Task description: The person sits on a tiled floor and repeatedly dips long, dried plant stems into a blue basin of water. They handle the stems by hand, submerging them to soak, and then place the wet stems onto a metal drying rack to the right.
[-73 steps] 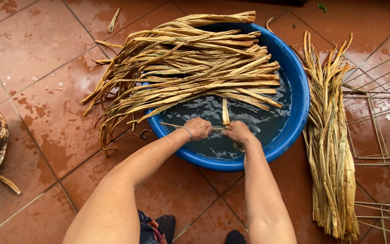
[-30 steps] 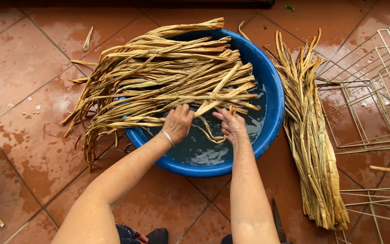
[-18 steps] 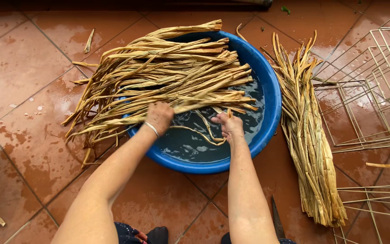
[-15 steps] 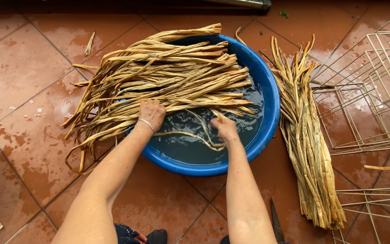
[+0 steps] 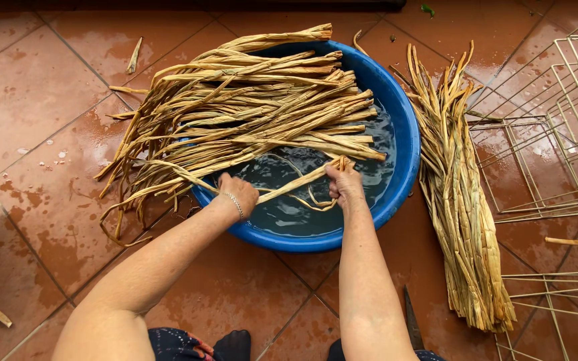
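1. Straw-coloured and wet, the long flat dried leaf strip (image 5: 296, 185) you were working lay stretched between your two hands, just above the dark water in the round blue plastic basin (image 5: 406, 157).
2. Your left hand (image 5: 237, 196) was curled shut around the strip's near-left end, at the basin's front-left rim; a thin bracelet showed on that wrist.
3. Your right hand (image 5: 344, 184) pinched the strip's other end, fingers pressed together, near the middle of the basin.
4. The strip's long axis ran from lower left to upper right, rising slightly toward your right hand. Both hands were on it, so neither was nearer; the strip's free tip poked out just past your right hand.
5. The large heap of tan dried leaf strips (image 5: 249, 113) lay across the far half of the basin, just beyond your hands, its tails spilling over the left rim onto the wet red tiled floor (image 5: 28, 113).
6. A second bundle of similar strips (image 5: 459, 200) lay on the floor to your right, beside the basin, with pale wire frames (image 5: 556, 134) farther right.
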